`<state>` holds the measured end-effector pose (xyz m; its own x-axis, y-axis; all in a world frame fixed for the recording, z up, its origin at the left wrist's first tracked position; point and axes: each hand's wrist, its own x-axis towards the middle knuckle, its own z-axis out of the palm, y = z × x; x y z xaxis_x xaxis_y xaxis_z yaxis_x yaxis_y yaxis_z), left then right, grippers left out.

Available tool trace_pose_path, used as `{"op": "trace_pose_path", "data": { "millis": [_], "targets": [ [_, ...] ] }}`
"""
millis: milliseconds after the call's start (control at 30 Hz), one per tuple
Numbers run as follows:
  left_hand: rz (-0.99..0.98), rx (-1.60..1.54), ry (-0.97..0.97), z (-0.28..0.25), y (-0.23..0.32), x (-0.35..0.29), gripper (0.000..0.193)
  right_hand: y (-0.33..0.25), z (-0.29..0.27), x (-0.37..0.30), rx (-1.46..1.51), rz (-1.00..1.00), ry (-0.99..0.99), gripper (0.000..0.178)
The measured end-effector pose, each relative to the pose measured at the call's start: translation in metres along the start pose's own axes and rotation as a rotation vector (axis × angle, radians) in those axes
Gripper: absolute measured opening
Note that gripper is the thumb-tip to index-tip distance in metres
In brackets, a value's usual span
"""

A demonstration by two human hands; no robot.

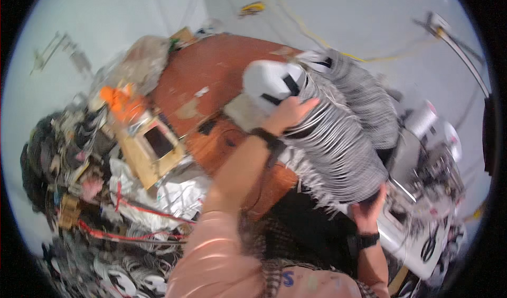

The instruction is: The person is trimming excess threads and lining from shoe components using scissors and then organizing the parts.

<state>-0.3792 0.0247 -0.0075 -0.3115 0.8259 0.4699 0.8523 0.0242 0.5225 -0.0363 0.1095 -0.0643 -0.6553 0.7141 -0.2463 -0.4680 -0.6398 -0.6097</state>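
A long stack of thin grey-and-white layered pieces lies slantwise in front of me, its left edge frayed with white threads. At its far end is a rounded white piece with black strips. My left hand presses against the stack near this end, its fingers partly hidden. My right hand cups the near end from below, fingers up along its side. The stack is held between both hands. A second, similar stack lies right behind it. Motion blurs the picture somewhat.
A reddish-brown board table spreads beyond my hands. Left are a wooden frame with a dark panel, an orange bundle and heaped scraps. On the right stand a sewing machine, scissors and a white thread cone.
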Motion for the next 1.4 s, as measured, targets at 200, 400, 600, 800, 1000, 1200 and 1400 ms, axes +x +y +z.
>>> {"op": "trace_pose_path", "data": {
  "millis": [200,400,600,800,1000,1200,1400],
  "targets": [
    [-0.602,-0.176,0.136,-0.015,0.015,0.029,0.083,0.012,0.004,0.007,0.008,0.035,0.042,0.066],
    [-0.478,-0.331,0.328,0.007,-0.014,0.034,0.066,0.013,-0.01,0.012,-0.004,-0.046,-0.011,0.065],
    [-0.385,-0.169,0.206,0.012,-0.008,0.022,0.037,0.004,-0.009,-0.019,-0.172,-0.084,-0.066,0.033],
    [-0.48,0.068,0.263,0.017,-0.053,-0.016,0.066,-0.011,-0.047,-0.076,-0.021,-0.025,0.091,0.043],
    [-0.501,-0.209,0.245,-0.007,-0.033,-0.038,0.064,-0.018,-0.065,-0.091,0.03,0.03,0.069,0.039],
    [-0.583,-0.27,0.14,-0.051,0.009,0.041,0.071,-0.02,-0.045,-0.078,0.065,0.09,-0.006,0.029],
    [-0.658,-0.149,0.312,-0.028,-0.02,0.093,0.101,-0.009,-0.036,-0.034,0.178,0.225,-0.034,0.028]
  ]
}}
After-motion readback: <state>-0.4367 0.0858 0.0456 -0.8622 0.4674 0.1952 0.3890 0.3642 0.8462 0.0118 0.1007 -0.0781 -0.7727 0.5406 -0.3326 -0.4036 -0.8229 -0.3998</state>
